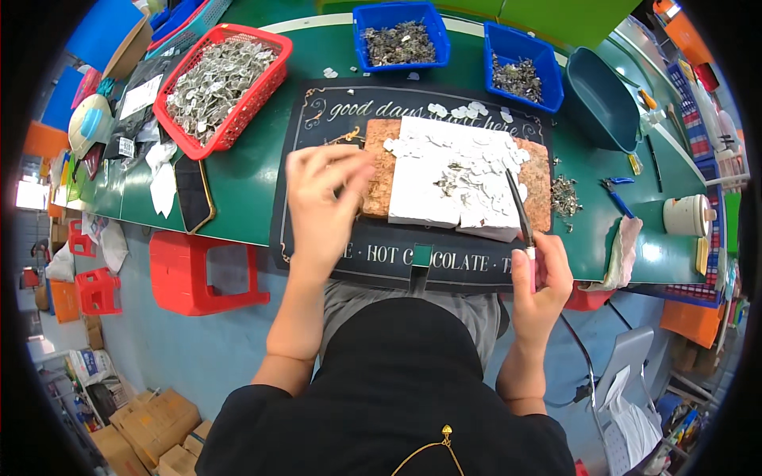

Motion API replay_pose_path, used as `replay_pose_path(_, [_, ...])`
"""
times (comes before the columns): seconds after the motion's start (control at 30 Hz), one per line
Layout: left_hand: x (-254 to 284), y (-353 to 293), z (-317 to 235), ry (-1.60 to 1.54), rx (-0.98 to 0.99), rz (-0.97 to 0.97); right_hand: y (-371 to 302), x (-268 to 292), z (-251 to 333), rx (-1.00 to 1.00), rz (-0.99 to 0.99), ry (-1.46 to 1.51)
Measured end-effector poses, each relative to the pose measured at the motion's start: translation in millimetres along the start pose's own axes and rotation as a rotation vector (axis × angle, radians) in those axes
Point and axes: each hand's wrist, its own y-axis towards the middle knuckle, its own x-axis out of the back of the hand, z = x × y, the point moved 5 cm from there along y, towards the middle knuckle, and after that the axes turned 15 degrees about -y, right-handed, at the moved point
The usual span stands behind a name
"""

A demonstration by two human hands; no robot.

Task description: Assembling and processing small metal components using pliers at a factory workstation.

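Note:
My right hand [543,274] grips a pair of dark, slender tweezers [520,208] near their pinkish lower end. Their tip points up and left onto white blocks [425,190], where many small flat white pieces [484,155] lie scattered. A little pile of tiny metal parts [452,181] sits among them. My left hand [324,198] is raised over the left end of the blocks, fingers loosely bent and slightly blurred, with nothing visible in them. Reddish-brown brick-like slabs [379,170] show beneath the white blocks, all on a black printed mat [317,238].
A red basket [274,75] of flat pieces stands far left, beside a phone [193,194]. Two blue trays [441,55] of metal parts sit at the back. A dark green bin [599,103], blue-handled pliers [617,198], loose parts [565,197] and a white jar [684,216] are right.

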Motion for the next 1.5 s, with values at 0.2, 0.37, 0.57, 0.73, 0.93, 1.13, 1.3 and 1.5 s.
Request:
replay_pose_path(0.2, [-50, 0, -35, 0.018, -0.207, 0.273, 1, -1, 5, 0.025, 0.003, -0.008])
replay_pose_path(0.37, [-47, 4, -32, 0.054, -0.257, 0.241, 2, -8, 3, 0.056, 0.027, 0.037])
replay_pose_path(0.57, [-35, -2, -19, -0.73, 0.224, 0.012, 3, -15, 11, 0.092, 0.127, 0.118])
replay_pose_path(0.73, [-41, -17, -15, -1.464, 0.54, -0.019, -1, -31, 21, 0.073, 0.302, 0.295])
replay_pose_path(0.93, [-38, -27, -16, -1.836, 0.596, -0.046, -4, -42, 34, 0.134, 0.377, 0.322])
replay_pose_path(1.13, [-34, -30, -15, -1.849, 0.489, -0.089, -9, -53, 34, 0.027, 0.446, 0.48])
replay_pose_path(1.3, [-33, -33, -12, -1.895, 0.515, -0.112, -12, -58, 38, -0.056, 0.487, 0.654])
replay_pose_path(1.5, [-33, -34, -11, -1.849, 0.474, -0.088, -14, -62, 41, -0.188, 0.517, 0.794])
